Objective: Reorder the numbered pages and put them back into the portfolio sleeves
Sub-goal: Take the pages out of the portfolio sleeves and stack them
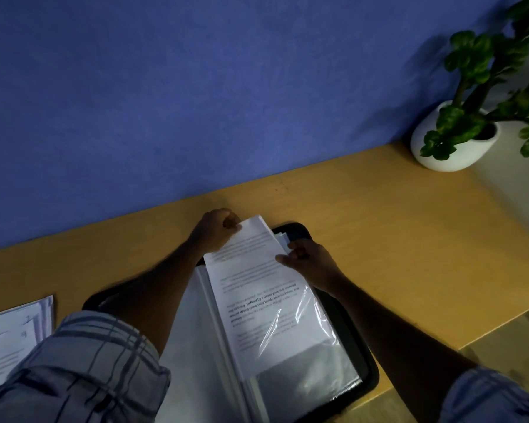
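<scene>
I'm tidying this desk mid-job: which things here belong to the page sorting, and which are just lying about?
In the job: white printed page, clear plastic sleeve, black portfolio, loose stack of white pages, left hand, right hand.
Lying about: green plant in round white pot.

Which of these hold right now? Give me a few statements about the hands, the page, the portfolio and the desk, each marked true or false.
1. The left hand grips the top corner of the page. True.
2. The page sits fully inside the sleeve. False: only its lower part is under the plastic; the upper part sticks out.
3. The portfolio is closed. False: it lies open on the desk.
4. The right hand pinches the page's right edge. True.
5. The potted plant stands on the portfolio. False: it stands at the desk's far right, apart from it.
</scene>
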The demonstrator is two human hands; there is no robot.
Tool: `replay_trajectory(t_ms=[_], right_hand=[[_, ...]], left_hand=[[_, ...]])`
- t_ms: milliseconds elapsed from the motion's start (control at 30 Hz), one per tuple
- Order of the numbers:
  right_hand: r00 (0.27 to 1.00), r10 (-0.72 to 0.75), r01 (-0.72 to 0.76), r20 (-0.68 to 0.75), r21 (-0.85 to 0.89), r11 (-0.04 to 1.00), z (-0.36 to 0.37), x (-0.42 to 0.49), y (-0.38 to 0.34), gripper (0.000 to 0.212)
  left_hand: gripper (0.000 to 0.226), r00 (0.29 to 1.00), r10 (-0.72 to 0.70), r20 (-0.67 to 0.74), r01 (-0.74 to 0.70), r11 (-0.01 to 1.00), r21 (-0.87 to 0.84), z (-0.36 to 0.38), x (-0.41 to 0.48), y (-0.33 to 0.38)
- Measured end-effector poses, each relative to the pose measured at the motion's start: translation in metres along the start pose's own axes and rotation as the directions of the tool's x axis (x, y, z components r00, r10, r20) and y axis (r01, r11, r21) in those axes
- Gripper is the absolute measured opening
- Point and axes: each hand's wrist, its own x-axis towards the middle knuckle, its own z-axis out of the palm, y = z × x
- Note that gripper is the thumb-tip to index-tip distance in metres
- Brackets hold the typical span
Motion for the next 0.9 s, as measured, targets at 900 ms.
replay_trajectory(t_ms=[900], right_hand=[[0.888, -0.405, 0.428, -0.218, 0.066, 0.902, 0.018, 0.085, -0.141, 0.017]], left_hand=[[0.030, 0.948, -0.305, 0.089, 0.240, 0.505, -0.829, -0.050, -0.035, -0.033]])
